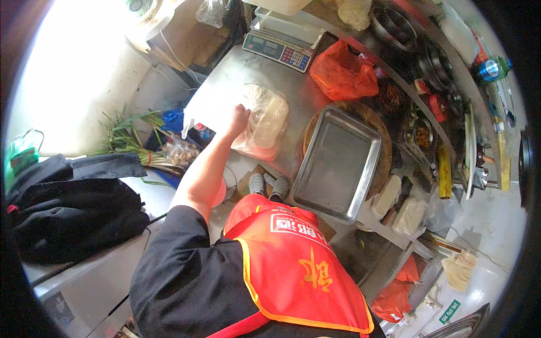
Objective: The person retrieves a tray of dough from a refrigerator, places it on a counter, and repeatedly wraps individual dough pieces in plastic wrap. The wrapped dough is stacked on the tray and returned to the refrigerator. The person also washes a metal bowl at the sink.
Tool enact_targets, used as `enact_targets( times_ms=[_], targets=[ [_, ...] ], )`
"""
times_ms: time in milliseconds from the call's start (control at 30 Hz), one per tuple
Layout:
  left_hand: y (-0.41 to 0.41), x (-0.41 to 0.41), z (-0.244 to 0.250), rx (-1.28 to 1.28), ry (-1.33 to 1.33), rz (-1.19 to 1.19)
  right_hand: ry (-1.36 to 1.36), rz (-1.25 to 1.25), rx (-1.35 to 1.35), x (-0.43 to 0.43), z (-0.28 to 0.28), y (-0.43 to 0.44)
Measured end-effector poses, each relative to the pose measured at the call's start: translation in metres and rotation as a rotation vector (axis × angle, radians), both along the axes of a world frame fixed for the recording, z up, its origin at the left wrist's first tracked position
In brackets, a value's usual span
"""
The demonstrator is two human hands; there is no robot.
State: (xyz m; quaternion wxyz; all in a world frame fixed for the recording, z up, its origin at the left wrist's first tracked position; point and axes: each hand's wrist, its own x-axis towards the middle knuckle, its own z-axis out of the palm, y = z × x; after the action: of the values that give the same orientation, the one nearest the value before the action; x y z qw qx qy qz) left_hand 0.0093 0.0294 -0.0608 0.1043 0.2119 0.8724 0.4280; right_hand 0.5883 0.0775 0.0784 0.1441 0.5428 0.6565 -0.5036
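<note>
My left hand (pixel 240 121) reaches out over the metal worktop (pixel 228 67), its fingers curled closed on the edge of a clear plastic bag (pixel 255 99). The bag covers a pale, rounded mass in a pinkish plastic container (pixel 262 153); what the mass is, I cannot tell. Strong glare washes out the worktop just left of the hand. Over to the right, a stainless steel tray (pixel 338 164) sits tilted across a round wooden chopping board (pixel 382 143), with nothing in it. My right hand is out of view.
A digital scale (pixel 277 50) stands at the back beside a red plastic bag (pixel 344 72). Spring onions (pixel 127 135) and bagged garlic-like bulbs (pixel 181 151) lie at left, near black cloth (pixel 80 211). A shelf (pixel 405 84) with pans (pixel 395 27) runs along the right.
</note>
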Motion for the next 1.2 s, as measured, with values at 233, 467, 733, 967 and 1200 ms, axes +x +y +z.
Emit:
enact_targets(
  times_ms=[233, 467, 733, 967, 1200],
  targets=[
    [-0.015, -0.02, 0.035, -0.033, 0.068, -0.077, -0.01, 0.081, -0.019, 0.001, -0.021, 0.026],
    [-0.003, -0.008, 0.078, 0.061, -0.497, 0.198, 0.005, 0.08, -0.005, -0.011, -0.018, 0.038],
    [-0.013, 0.012, 0.072, 0.027, 0.047, -0.082, 0.254, -0.12, 0.075, -0.076, 0.014, 0.058],
    [-0.021, 0.019, 0.047, 0.132, 0.081, -0.201, 0.656, 0.002, 0.115, -0.253, 0.0, 0.067],
    [-0.027, 0.011, 0.052, 0.132, -0.013, -0.322, 0.613, 0.162, 0.106, -0.448, -0.073, 0.046]
  ],
)
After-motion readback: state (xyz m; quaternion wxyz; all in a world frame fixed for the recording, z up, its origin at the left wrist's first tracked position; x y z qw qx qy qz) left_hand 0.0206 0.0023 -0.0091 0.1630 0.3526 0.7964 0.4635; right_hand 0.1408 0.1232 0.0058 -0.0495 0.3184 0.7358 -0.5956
